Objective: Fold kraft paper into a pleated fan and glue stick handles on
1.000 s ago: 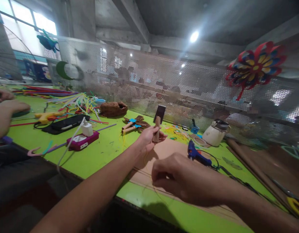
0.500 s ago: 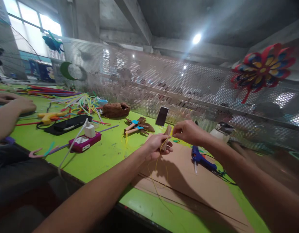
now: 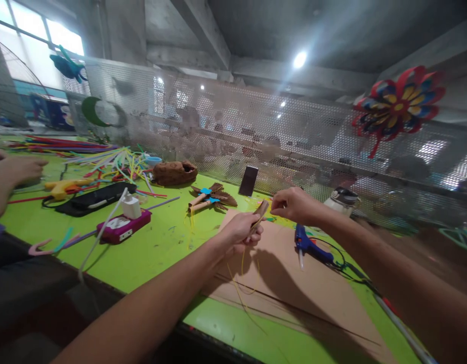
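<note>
My left hand (image 3: 241, 231) is closed round a small brown roll of card (image 3: 260, 210), held tilted above the brown cardboard sheet (image 3: 294, 283). Thin yellow strands (image 3: 244, 268) hang down from that hand. My right hand (image 3: 294, 205) pinches something small at the top end of the roll; I cannot make out what. A blue glue gun (image 3: 309, 245) lies on the cardboard just right of both hands.
On the green table (image 3: 161, 237) lie a brown feathered craft piece (image 3: 212, 197), a pink power strip with a white charger (image 3: 123, 222), coloured sticks (image 3: 115, 159), a standing phone (image 3: 249, 180) and a white pot (image 3: 341, 199). Another person's hand (image 3: 13, 169) rests at far left. A mesh screen (image 3: 256, 131) backs the table.
My right hand rose from near the table's front edge to the top of the roll, and stays there. The roll has tilted further to the right in my left hand.
</note>
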`<state>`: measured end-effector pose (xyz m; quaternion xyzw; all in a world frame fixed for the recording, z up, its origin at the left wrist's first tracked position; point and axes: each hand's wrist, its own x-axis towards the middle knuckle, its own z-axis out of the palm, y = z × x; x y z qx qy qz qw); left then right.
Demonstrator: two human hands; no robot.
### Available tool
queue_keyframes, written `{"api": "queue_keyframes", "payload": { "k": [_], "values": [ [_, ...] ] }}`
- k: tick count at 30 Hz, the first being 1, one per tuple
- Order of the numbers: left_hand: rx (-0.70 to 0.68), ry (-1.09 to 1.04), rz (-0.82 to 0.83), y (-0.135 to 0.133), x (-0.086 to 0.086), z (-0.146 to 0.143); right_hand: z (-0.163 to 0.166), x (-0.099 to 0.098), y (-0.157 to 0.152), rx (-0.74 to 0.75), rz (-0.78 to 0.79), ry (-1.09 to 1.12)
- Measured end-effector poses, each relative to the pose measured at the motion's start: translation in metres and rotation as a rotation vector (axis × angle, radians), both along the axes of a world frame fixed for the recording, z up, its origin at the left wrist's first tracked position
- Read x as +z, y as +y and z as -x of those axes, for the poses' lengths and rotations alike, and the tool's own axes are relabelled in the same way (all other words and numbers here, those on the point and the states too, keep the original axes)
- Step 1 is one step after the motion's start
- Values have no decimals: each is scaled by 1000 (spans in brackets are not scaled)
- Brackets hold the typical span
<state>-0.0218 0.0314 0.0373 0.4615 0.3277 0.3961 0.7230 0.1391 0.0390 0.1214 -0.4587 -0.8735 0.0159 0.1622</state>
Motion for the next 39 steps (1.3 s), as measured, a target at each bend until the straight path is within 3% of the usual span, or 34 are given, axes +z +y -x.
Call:
{"api": "queue_keyframes", "payload": {
  "k": [6, 10, 18, 26, 39],
  "values": [
    [-17, 12, -11, 3, 0, 1, -6, -2, -3, 60, 205, -36],
    [-54, 12, -4, 5, 0, 3, -2, -4, -9, 70, 252, -80],
    [-140, 57, -55, -1, 0, 1, 3, 3, -9, 16, 174, -116],
    [-177, 179, -146, -16, 9, 1, 0, -3, -9, -57, 34, -68],
    [-171, 170, -78, -16, 7, 0, -6, -20, -4, -39, -20, 15]
  ]
}}
